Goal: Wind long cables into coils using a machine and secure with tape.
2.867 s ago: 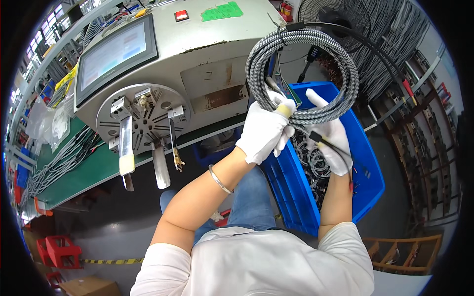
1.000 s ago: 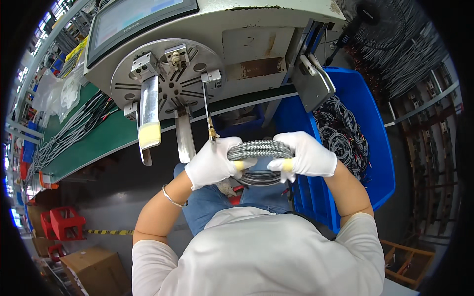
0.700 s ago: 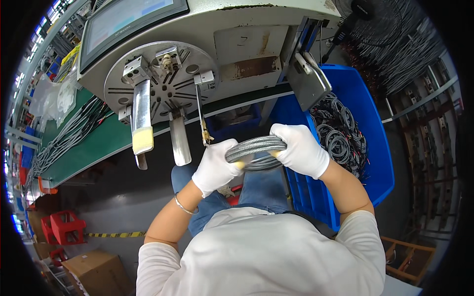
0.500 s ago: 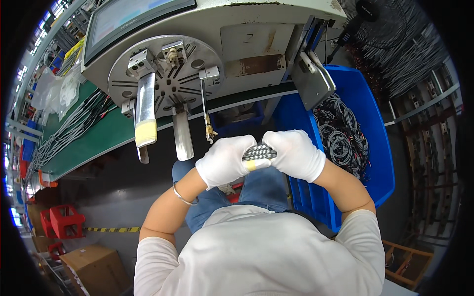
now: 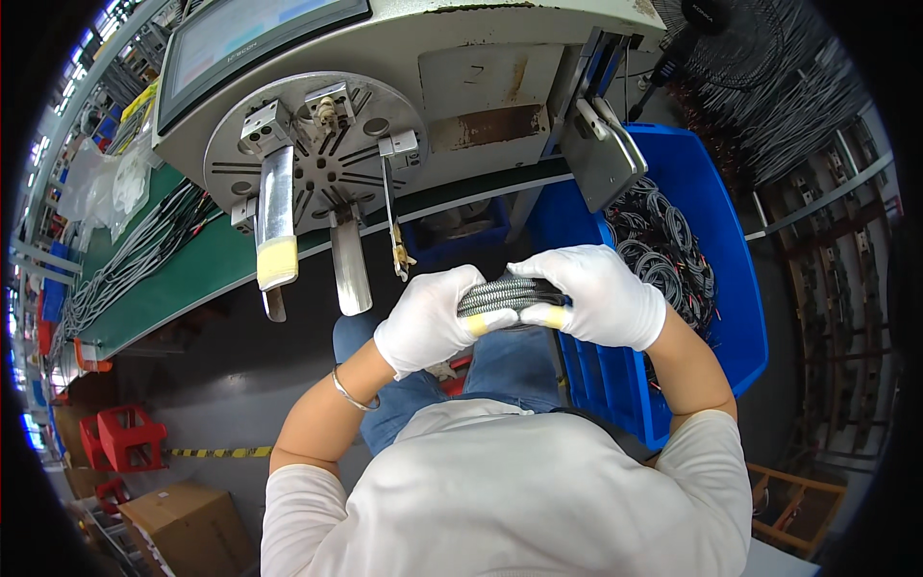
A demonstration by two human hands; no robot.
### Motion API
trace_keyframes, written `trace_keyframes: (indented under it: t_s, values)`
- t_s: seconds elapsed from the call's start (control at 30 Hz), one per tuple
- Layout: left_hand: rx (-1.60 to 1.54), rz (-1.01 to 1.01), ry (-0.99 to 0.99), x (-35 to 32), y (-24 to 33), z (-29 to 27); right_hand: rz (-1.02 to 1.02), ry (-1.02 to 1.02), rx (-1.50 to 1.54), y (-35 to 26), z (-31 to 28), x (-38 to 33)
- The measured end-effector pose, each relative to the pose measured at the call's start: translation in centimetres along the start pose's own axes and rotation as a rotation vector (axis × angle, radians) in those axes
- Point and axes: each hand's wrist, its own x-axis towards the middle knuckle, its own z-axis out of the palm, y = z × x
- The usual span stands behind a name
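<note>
Between my two white-gloved hands is a coiled grey braided cable point(image 5: 502, 296), held over my lap. My left hand point(image 5: 428, 319) is closed round the coil's left side, thumb along the near face. On the other side my right hand point(image 5: 606, 296) grips it, with a dark part of the bundle showing at its fingers. Both thumbs carry yellow tape. Just beyond my hands stands the winding machine's round slotted metal plate point(image 5: 332, 178), with metal arms sticking out toward me; one arm point(image 5: 277, 221) has yellow tape at its end.
At the right, a blue bin point(image 5: 740, 288) holds several coiled cables point(image 5: 663, 250). Long grey cables point(image 5: 125, 264) lie on the green bench point(image 5: 183, 293) at the left. A flat metal bracket point(image 5: 604, 159) juts from the machine near the bin. A fan point(image 5: 735, 38) stands beyond it.
My hands have drawn slightly apart, the right moving rightward, so more of the cable coil shows. The view has shifted slightly.
</note>
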Motion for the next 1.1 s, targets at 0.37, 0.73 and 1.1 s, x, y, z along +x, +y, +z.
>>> trace_keyframes:
  t_s: [0.37, 0.73, 1.1]
  values:
    - [-0.131, -0.261, -0.458, 1.7, 2.5, -0.7, 0.042, -0.279, -0.046, 0.8, 0.4, 0.5]
    - [-0.972, -0.478, -0.625, -0.2, 1.3, 2.7, 0.028, -0.524, 0.120, 2.4, 0.2, 0.8]
    - [-0.497, -0.532, -0.691, -0.2, 2.5, 5.9, -0.146, 0.012, -0.275, 0.6, -2.7, -2.2]
